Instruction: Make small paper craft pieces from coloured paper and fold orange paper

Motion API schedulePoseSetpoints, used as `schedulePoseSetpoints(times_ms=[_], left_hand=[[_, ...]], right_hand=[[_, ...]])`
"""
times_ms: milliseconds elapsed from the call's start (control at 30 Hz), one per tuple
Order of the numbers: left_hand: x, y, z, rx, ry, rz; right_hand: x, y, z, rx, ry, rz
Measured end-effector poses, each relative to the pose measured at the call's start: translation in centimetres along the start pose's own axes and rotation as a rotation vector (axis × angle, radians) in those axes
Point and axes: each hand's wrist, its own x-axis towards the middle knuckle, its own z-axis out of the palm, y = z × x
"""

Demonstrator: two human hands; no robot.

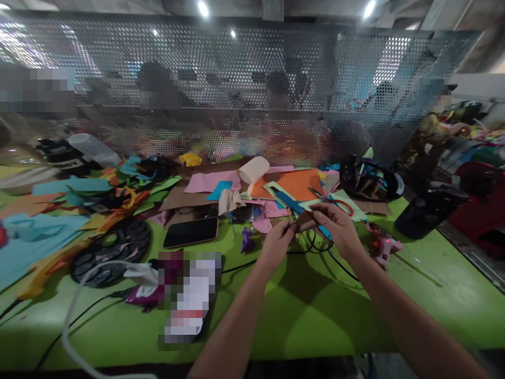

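My left hand (279, 238) and my right hand (333, 226) come together over the green table, fingers pinched. A small, thin brownish piece spans between the fingertips; its kind is too blurred to make out. Just behind the hands lies a blue box cutter (287, 200). Scissors (333, 200) with red handles rest beyond my right hand. A pink glue gun (385, 246) with a lit red light stands to the right of it. To the left of my left hand lies a small crumpled purple piece (247, 240). Black cable (294, 252) runs beneath both hands.
A dark phone (191, 232), a round black tray (114, 250) and a yellow glue gun (55, 266) lie left. Coloured paper, including an orange sheet (286, 183), covers the back. A black tumbler (428, 210) lies right. Behind rises a perforated metal screen (236, 68); a person (428, 131) is beyond.
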Motion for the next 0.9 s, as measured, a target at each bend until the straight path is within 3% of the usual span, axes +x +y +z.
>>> schedulePoseSetpoints(times_ms=[100, 333, 633, 900], left_hand=[[0.1, -0.1, -0.2, 0.035, 0.033, 0.006], [-0.1, -0.4, 0.1, 0.131, 0.009, 0.076], [-0.2, -0.1, 0.2, 0.119, -0.007, 0.074], [-0.1, -0.4, 0.4, -0.175, -0.048, -0.03]], right_hand=[[0.1, 0.1, -0.4, -0.073, 0.053, -0.067], [0.3, 1.0, -0.4, -0.261, 0.002, -0.201], [0.1, 0.6, -0.3, -0.252, -0.005, -0.164], [0.1, 0.7, -0.4, -0.241, 0.064, -0.154]])
